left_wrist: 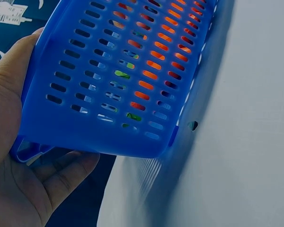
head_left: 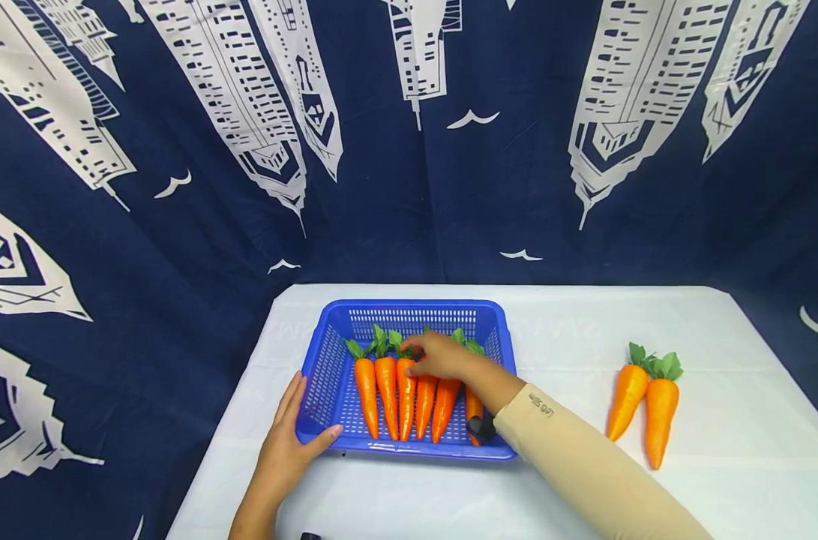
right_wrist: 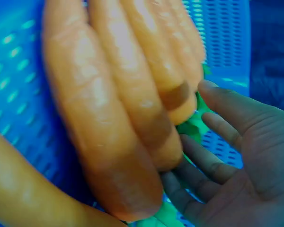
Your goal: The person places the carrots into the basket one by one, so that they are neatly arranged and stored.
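Note:
Several orange carrots point(head_left: 366, 394) with green leaves lie side by side in a blue plastic basket point(head_left: 409, 450). My left hand point(head_left: 289, 435) rests against the basket's front left corner, its fingers fairly straight along the left side and the thumb at the front rim. The left wrist view shows this hand point(left_wrist: 19, 189) around the corner. Reaching in from the right, my right hand point(head_left: 437, 355) hovers over the leafy ends of the middle carrots. In the right wrist view, loosely bent fingers point(right_wrist: 213, 161) are beside the carrot tops point(right_wrist: 132, 189), gripping none.
Two more carrots point(head_left: 661, 420) lie together on the white table point(head_left: 557, 352), right of the basket. A navy cloth point(head_left: 409, 187) printed with white buildings and birds hangs behind. One small dark object point(head_left: 310, 536) shows at the bottom edge.

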Action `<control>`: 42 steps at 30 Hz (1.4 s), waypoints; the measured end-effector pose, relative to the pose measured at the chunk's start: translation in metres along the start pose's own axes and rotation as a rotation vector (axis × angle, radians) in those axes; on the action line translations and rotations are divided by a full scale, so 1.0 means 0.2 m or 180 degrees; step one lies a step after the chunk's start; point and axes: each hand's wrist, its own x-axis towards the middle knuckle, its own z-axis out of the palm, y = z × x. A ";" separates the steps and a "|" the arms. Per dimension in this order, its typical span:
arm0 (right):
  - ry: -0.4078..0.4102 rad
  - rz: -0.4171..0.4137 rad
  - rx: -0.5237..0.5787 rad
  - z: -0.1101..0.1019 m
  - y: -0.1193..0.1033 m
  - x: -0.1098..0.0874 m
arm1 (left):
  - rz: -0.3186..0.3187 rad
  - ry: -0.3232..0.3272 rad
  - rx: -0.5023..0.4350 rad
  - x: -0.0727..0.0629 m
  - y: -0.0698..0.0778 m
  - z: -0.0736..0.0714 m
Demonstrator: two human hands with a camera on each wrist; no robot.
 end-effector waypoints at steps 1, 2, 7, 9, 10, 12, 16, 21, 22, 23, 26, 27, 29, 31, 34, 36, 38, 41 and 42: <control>0.0057 -0.0019 0.0039 -0.01 0.00 0.00 | 0.0001 -0.0002 0.0003 0.00 0.00 0.00; 0.0120 -0.0028 0.0076 -0.02 0.00 0.00 | 0.0000 -0.0007 0.0010 0.00 0.00 0.00; 0.0361 -0.0113 0.0451 -0.09 -0.03 -0.02 | 0.0010 -0.0009 0.0032 0.00 0.00 0.00; 0.0450 -0.0115 0.0644 -0.12 -0.05 -0.04 | 0.0012 -0.0008 0.0037 0.01 0.00 0.00; 0.0500 -0.0131 0.0714 -0.13 -0.05 -0.05 | 0.0012 -0.0009 0.0038 0.01 0.01 0.00; 0.0597 -0.0153 0.0859 -0.16 -0.07 -0.08 | 0.0003 -0.0011 0.0042 0.01 0.00 0.00; 0.0791 -0.0204 0.1100 -0.20 -0.10 -0.13 | 0.0007 -0.0004 0.0033 0.00 0.00 0.00; 0.1092 -0.0331 0.1330 -0.27 -0.12 -0.22 | 0.0012 0.0000 0.0021 0.00 0.00 0.00; 0.1154 -0.0377 0.1357 -0.28 -0.12 -0.24 | 0.0008 -0.0003 0.0022 0.00 0.00 0.00; 0.1214 -0.0427 0.1395 -0.29 -0.12 -0.26 | 0.0003 -0.0007 0.0018 0.00 0.00 0.00; 0.1390 -0.0510 0.1451 -0.33 -0.10 -0.32 | -0.0003 -0.0014 0.0020 0.00 0.01 0.00; 0.1453 -0.0527 0.1445 -0.35 -0.09 -0.35 | -0.0001 -0.0013 0.0023 0.00 0.01 0.00; 0.1578 -0.0537 0.1460 -0.38 -0.07 -0.39 | 0.0004 -0.0012 0.0026 0.00 0.01 -0.01; 0.1697 -0.0513 0.1469 -0.40 -0.05 -0.44 | 0.0007 -0.0008 0.0031 0.00 0.01 -0.01; 0.1867 -0.0475 0.1509 -0.43 -0.01 -0.50 | 0.0016 -0.0009 0.0030 -0.01 0.01 -0.01; 0.1972 -0.0434 0.1503 -0.44 0.02 -0.54 | 0.0022 -0.0010 0.0031 0.00 0.01 -0.01; 0.2076 -0.0387 0.1490 -0.45 0.05 -0.57 | 0.0034 -0.0008 0.0028 0.00 0.01 -0.01; 0.2216 -0.0286 0.1474 -0.46 0.10 -0.63 | 0.0040 -0.0009 0.0028 0.00 0.01 0.00; 0.2254 -0.0241 0.1479 -0.46 0.11 -0.65 | 0.0038 -0.0010 0.0028 0.00 0.01 0.00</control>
